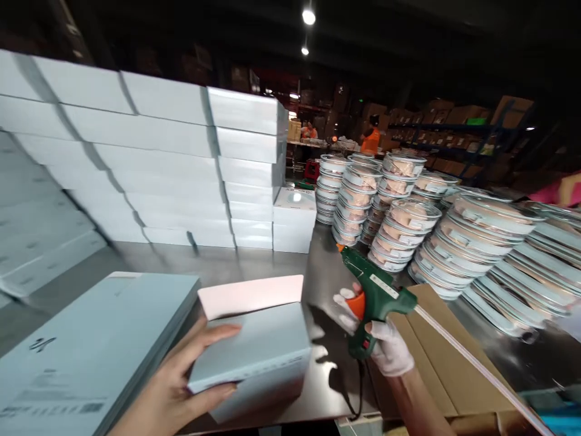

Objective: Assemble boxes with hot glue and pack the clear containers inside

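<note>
Bare left hand (pixel 177 387) clamped on the near corner of a pale blue box (pixel 254 357), thumb on top, fingers curled beneath, flap (pixel 252 295) raised at the far edge. Gloved right hand (pixel 385 342) wrapped tight around a green glue gun (pixel 374 290) (forefinger on the orange trigger), nozzle aimed away, held above the steel table (pixel 281 266) just right of the box. Flat cartons (pixel 86 351) lay at left, stacked white boxes (pixel 181 163) behind, stacks of lidded round containers (pixel 408 224) at right, cardboard (pixel 436 351) under the wrist.

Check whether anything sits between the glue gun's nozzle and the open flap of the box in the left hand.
Nothing visible does: only bare steel table separates the glue gun nozzle in the right hand from the box held by the left hand.
</note>
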The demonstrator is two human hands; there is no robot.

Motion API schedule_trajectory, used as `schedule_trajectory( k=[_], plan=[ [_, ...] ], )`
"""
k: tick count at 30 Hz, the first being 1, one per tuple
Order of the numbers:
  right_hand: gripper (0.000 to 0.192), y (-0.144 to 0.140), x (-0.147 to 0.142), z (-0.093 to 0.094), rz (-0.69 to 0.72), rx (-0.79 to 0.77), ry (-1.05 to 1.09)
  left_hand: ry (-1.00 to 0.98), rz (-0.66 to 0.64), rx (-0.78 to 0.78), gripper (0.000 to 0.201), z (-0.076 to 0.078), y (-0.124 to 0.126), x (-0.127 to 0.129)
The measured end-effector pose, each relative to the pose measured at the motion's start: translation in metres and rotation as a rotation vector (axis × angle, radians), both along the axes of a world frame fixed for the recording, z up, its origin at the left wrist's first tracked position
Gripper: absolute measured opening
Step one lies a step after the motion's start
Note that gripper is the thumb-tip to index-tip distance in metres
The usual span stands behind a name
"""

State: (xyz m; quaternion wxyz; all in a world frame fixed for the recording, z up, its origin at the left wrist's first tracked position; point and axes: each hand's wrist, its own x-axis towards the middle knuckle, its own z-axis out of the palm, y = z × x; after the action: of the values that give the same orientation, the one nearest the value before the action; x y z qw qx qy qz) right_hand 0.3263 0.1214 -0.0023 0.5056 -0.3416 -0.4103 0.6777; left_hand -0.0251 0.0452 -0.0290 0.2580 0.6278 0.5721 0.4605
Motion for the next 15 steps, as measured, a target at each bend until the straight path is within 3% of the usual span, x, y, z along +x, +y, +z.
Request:
schedule_trajectory(
  k=[3,6,8,11,15],
  plan=[
    [0.043,-0.004,-0.004,0.024,-0.025,0.060,-0.058,0.075,-0.007,-0.005,0.048,0.008,0.005,0.005],
    [0.034,-0.015,-0.003,0.033,-0.116,0.154,-0.247,0.114,-0.028,-0.024,0.046,0.025,0.011,0.011],
    [0.032,-0.023,-0.003,0.029,-0.128,0.212,-0.361,0.110,-0.038,-0.038,0.043,0.039,0.013,0.017],
    [0.030,-0.029,-0.005,0.017,-0.037,0.251,-0.414,0.099,-0.033,-0.055,0.041,0.053,0.012,0.026],
    [0.036,-0.030,-0.013,0.006,0.090,0.308,-0.400,0.148,0.019,-0.047,0.043,0.054,0.006,0.040]
  ],
)
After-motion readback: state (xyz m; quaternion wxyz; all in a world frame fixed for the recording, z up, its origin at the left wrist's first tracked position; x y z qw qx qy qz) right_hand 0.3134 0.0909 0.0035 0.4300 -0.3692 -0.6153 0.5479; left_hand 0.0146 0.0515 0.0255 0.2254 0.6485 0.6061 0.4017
